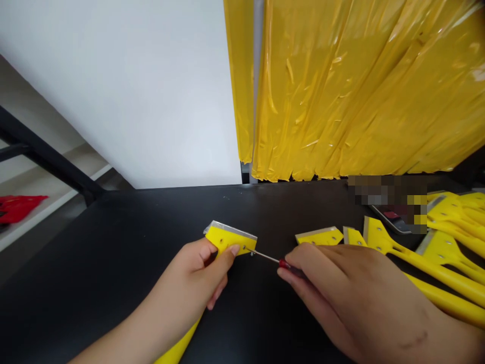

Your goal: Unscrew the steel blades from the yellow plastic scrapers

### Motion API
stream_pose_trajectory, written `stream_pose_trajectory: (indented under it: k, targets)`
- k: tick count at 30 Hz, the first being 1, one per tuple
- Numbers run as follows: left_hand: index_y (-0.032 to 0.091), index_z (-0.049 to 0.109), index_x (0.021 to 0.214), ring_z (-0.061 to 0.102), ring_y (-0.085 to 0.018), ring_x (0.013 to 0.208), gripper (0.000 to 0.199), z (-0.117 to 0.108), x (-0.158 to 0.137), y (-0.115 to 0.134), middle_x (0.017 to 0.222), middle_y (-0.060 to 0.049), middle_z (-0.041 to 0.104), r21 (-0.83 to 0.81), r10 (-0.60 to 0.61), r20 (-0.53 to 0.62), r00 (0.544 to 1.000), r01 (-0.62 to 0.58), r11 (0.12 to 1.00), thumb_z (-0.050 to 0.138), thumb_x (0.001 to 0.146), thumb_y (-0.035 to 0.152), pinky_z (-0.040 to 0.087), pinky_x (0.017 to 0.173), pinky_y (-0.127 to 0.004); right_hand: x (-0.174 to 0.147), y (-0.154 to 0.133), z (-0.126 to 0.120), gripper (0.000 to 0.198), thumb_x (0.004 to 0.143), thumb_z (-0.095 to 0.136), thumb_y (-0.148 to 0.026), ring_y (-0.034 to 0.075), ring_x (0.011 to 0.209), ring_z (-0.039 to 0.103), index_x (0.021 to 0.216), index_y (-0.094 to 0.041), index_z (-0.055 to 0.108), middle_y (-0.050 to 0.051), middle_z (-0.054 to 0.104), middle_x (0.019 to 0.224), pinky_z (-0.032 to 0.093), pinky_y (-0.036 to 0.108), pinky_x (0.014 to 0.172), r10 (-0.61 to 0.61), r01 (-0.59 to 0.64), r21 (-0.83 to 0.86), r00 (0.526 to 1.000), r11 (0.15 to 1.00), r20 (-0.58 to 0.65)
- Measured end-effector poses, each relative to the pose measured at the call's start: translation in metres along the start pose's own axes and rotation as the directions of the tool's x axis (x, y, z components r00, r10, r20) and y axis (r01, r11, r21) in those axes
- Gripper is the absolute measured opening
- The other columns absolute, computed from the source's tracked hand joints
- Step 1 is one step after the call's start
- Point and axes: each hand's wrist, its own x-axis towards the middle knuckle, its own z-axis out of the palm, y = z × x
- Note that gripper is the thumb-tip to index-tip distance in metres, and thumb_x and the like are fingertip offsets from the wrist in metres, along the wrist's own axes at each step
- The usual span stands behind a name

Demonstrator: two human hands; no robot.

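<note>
My left hand [199, 270] grips a yellow plastic scraper [229, 236] by its head, thumb on the face below the metal blade edge; the handle runs down under my wrist toward the bottom edge. My right hand [341, 285] holds a small screwdriver [271, 259] with a red handle. Its thin metal shaft points left, and the tip touches a screw at the right corner of the scraper head. Both hands hover just above the black table [113, 263].
Several more yellow scrapers [417, 253] lie in a pile at the right, heads toward me. Yellow plastic sheeting [359, 86] hangs behind the table beside a white wall. A red object [17, 207] sits on a shelf at far left. A blurred patch covers something at back right.
</note>
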Motion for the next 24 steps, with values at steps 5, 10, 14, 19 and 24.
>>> stream_pose_trajectory:
  k: [5, 10, 14, 19, 24]
  targets:
    - [0.023, 0.049, 0.05, 0.043, -0.013, 0.043, 0.063, 0.0, -0.003, 0.004, 0.042, 0.001, 0.05, 0.067, 0.024, -0.032, 0.999, -0.021, 0.998, 0.055, 0.098, 0.063, 0.034, 0.05, -0.026, -0.006, -0.003, 0.004, 0.023, 0.109, 0.048, -0.026, 0.014, 0.05, 0.065, 0.086, -0.025, 0.05, -0.006, 0.064, 0.065, 0.036, 0.03, 0.049, 0.18, -0.184, 0.187, 0.983, 0.965, 0.038]
    - [0.022, 0.051, 0.052, 0.047, -0.013, 0.043, 0.06, -0.002, -0.001, 0.009, 0.044, 0.001, 0.053, 0.009, 0.009, -0.032, 0.999, -0.008, 1.0, 0.058, 0.097, 0.061, 0.039, 0.052, -0.026, -0.006, -0.002, 0.002, 0.001, 0.105, 0.058, -0.025, 0.014, 0.063, 0.069, 0.104, -0.025, 0.059, -0.004, 0.071, 0.077, 0.046, 0.027, 0.059, 0.192, -0.165, 0.328, 0.98, 0.93, -0.052]
    - [0.021, 0.06, 0.067, 0.052, -0.014, 0.047, 0.045, -0.004, 0.002, 0.009, 0.051, 0.001, 0.059, -0.261, -0.039, -0.035, 0.999, 0.029, 0.965, 0.069, 0.093, 0.057, 0.043, 0.053, -0.025, -0.005, 0.002, -0.003, 0.017, 0.101, 0.055, -0.012, 0.013, 0.07, 0.068, 0.109, -0.027, 0.054, -0.003, 0.069, 0.084, 0.055, 0.025, 0.068, 0.155, -0.062, 0.447, 0.973, 0.892, -0.174]
    - [0.016, 0.072, 0.09, 0.056, -0.015, 0.054, 0.033, -0.007, 0.003, 0.01, 0.061, -0.001, 0.064, -0.51, -0.023, -0.016, 1.0, 0.011, 0.86, 0.063, 0.099, 0.047, 0.048, 0.054, -0.024, -0.011, 0.012, 0.005, 0.026, 0.096, 0.053, -0.003, 0.023, 0.111, 0.067, 0.115, -0.02, 0.052, 0.012, 0.066, 0.115, 0.058, 0.039, 0.094, 0.021, 0.071, 0.353, 0.968, 0.933, -0.249]
    - [0.014, 0.073, 0.101, 0.059, -0.014, 0.065, 0.022, -0.01, 0.002, 0.015, 0.089, -0.007, 0.076, -0.615, -0.009, -0.135, 0.991, -0.076, 0.785, 0.068, 0.098, 0.036, 0.053, 0.056, -0.022, -0.006, 0.016, 0.021, 0.045, 0.094, 0.047, -0.001, 0.026, 0.097, 0.064, 0.135, -0.016, 0.056, 0.009, 0.071, 0.104, 0.053, 0.046, 0.092, -0.155, 0.164, 0.129, 0.985, 0.978, -0.077]
